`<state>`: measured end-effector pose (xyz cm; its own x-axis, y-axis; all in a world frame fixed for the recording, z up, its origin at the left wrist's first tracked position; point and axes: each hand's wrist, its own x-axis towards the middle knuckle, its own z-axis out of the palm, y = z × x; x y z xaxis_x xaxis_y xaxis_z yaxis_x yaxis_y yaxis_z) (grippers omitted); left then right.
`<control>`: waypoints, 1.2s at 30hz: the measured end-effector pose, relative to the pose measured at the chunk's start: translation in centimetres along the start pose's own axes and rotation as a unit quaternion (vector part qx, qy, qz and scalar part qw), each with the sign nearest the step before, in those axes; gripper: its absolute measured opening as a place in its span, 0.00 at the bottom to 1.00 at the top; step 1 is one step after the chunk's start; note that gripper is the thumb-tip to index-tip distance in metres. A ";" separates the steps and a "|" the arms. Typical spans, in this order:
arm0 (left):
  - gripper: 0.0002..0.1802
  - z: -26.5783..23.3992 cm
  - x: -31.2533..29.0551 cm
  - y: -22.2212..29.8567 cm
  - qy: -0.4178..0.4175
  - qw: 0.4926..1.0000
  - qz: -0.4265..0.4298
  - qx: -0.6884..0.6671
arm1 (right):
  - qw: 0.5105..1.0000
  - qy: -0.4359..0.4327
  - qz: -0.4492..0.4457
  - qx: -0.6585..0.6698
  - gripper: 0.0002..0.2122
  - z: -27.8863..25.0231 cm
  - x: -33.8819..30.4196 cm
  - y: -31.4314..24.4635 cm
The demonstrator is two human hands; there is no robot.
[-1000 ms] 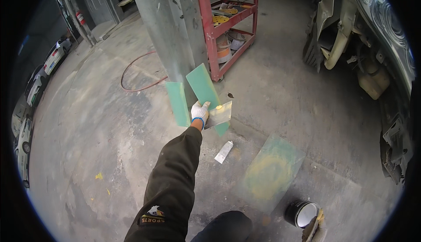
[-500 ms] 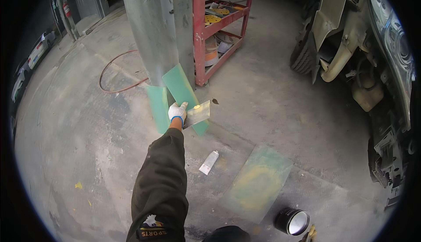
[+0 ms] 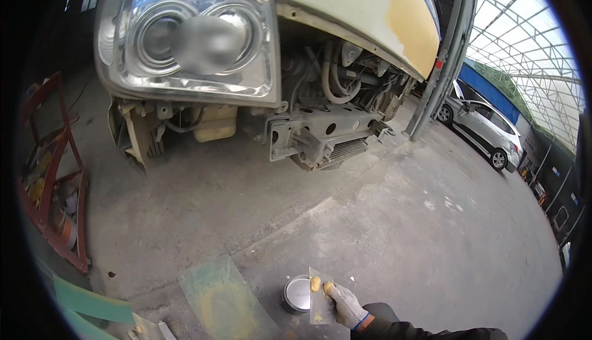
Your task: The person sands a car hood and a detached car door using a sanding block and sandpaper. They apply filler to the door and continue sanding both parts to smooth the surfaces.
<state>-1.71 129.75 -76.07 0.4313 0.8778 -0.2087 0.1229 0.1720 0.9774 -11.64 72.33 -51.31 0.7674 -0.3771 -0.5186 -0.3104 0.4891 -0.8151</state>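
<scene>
My right hand, in a white work glove, comes in from the lower edge right of centre. Its fingers are closed on a flat putty spreader that carries a lump of yellow putty. Yellow also covers the gloved fingertips. The spreader's left edge overlaps a dark round can with a silvery top. At the lower left edge, part of a flat plate with a yellowish smear lies beside a white tube. I cannot see my left hand.
A yellow-smeared translucent sheet lies on the concrete floor, left of the can. Green panels are farther left, below a red shelf cart. Ahead stands a vehicle front with a headlight and exposed metal crossmember. A silver car is at right.
My view has swung right toward the vehicle front. The gloved left hand with a flat plate by the green panels has gone from view. My right hand with the spreader has come in.
</scene>
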 end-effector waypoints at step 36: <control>0.30 15.6 -113.4 70.4 -0.812 0.433 0.334 0.206 | 0.894 0.104 -0.151 0.408 0.19 -38.6 -29.7 -66.9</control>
<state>-28.04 35.35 15.92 0.5119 -0.8581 0.0409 -0.5097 -0.2650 0.8185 -35.36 20.50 8.63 0.6003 -0.6858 -0.4115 0.4723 0.7192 -0.5095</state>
